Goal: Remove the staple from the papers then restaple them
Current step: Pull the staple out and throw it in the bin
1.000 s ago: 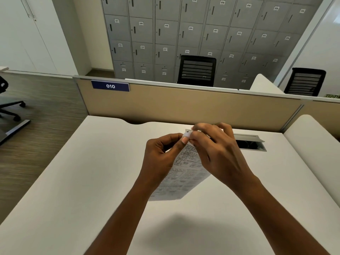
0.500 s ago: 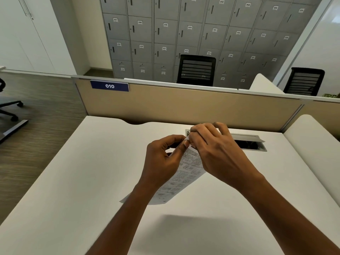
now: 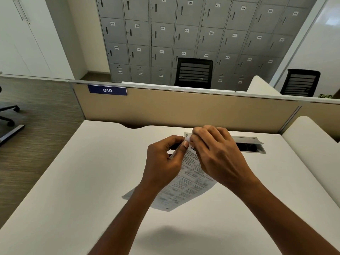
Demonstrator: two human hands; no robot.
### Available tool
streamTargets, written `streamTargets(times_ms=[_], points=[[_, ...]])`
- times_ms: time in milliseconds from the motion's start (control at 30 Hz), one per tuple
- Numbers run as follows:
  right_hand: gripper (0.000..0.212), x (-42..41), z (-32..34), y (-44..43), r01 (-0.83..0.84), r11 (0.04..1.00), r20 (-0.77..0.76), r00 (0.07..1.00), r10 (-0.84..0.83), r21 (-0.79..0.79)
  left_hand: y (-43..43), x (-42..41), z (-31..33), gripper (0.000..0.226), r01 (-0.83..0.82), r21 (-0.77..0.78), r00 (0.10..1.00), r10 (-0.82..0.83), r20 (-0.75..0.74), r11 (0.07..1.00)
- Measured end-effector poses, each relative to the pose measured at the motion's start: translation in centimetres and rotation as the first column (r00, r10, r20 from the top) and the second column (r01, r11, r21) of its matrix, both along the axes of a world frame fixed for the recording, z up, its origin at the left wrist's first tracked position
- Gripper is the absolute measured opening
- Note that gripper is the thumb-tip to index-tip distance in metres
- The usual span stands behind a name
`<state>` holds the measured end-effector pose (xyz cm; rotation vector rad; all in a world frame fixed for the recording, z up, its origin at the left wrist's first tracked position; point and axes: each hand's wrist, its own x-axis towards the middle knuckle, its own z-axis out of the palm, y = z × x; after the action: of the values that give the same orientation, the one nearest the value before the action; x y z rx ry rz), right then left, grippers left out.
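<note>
The left hand (image 3: pixel 162 162) has its fingers curled in, and its thumb (image 3: pixel 184 146) presses the top corner of the papers (image 3: pixel 189 184) against the forefinger. The right hand (image 3: pixel 219 159) is also curled, and its fingertips meet the same corner from the other side, touching the left thumb. Both hands pinch that corner, and the staple itself is hidden under the fingers. The printed papers hang from this corner between the two wrists, slanted down toward the white desk (image 3: pixel 92 181). I cannot tell if their lower edge touches it.

Behind the right hand, a cable box (image 3: pixel 257 149) is sunk into the desk with its lid (image 3: pixel 246 139) raised. The inside is dark, and what lies in it is not clear. Beyond the beige partition (image 3: pixel 184 109), the grey lockers (image 3: pixel 185 34) all have their doors closed.
</note>
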<state>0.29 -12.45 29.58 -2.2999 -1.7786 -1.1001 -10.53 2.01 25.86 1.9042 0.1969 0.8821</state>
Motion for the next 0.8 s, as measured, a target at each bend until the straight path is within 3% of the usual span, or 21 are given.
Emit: streamTargets(times_ms=[167,367,567,800], points=[[0.036,0.7,0.2,-0.1,-0.027,0.999,0.032,0.999,0.028,-0.032,-0.2,0.3,-0.3,0.014,0.011,-0.062,1.000,-0.011,-0.004,0.998],[0.028,1.5,0.7,-0.1,-0.106,0.991,0.084,0.990,0.113,-0.082,-0.3,0.6,-0.5,0.020,0.003,-0.017,0.999,-0.004,-0.034,1.000],[0.031,2.2,1.0,-0.6,-0.192,0.976,0.039,0.980,0.197,-0.106,0.0,0.9,0.1,0.015,0.107,-0.092,0.991,-0.114,-0.076,0.990],[0.027,2.1,0.6,-1.0,-0.165,0.984,-0.061,0.985,0.161,-0.066,0.3,1.1,0.2,0.018,0.172,-0.199,0.975,-0.196,-0.104,0.965]])
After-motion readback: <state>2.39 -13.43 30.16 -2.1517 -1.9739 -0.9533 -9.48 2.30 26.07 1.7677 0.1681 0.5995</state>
